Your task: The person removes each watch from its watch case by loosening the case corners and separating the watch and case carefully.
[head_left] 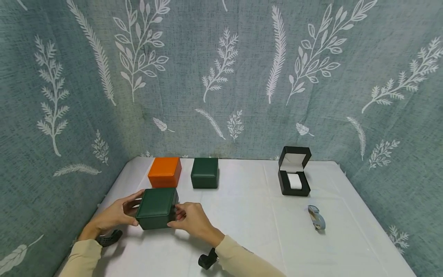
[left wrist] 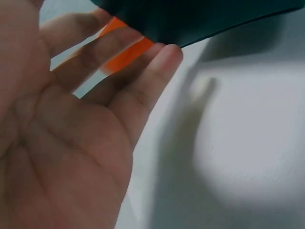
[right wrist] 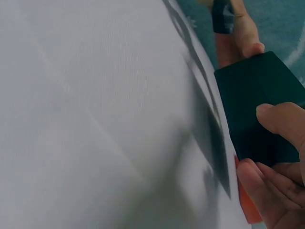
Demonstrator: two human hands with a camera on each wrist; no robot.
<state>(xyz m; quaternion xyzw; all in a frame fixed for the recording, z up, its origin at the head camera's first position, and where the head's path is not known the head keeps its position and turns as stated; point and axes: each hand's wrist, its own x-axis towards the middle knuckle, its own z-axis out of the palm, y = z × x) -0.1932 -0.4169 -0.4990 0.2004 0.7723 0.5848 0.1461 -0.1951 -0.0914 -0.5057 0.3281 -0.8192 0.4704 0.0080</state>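
Note:
A closed dark green box (head_left: 156, 207) with a raised square lid is held between both hands over the left part of the white table. At its left side, my left hand (head_left: 115, 215) holds it, thumb near the front corner and fingers spread toward the back. My right hand (head_left: 195, 223) grips the opposite side, with the thumb at the front edge. In the right wrist view the right thumb presses on one face of the green box (right wrist: 259, 112) while the fingers curl at its edge. The left fingertips meet the box's lower edge (left wrist: 190, 38) in the left wrist view.
Behind the held box stand an orange box (head_left: 164, 172) and another green box (head_left: 204, 173). Farther right, a black box (head_left: 294, 171) is open with a white cushion inside. A wristwatch (head_left: 316, 217) lies in front of it. Patterned cloth (head_left: 221, 77) encloses the table (head_left: 249, 231).

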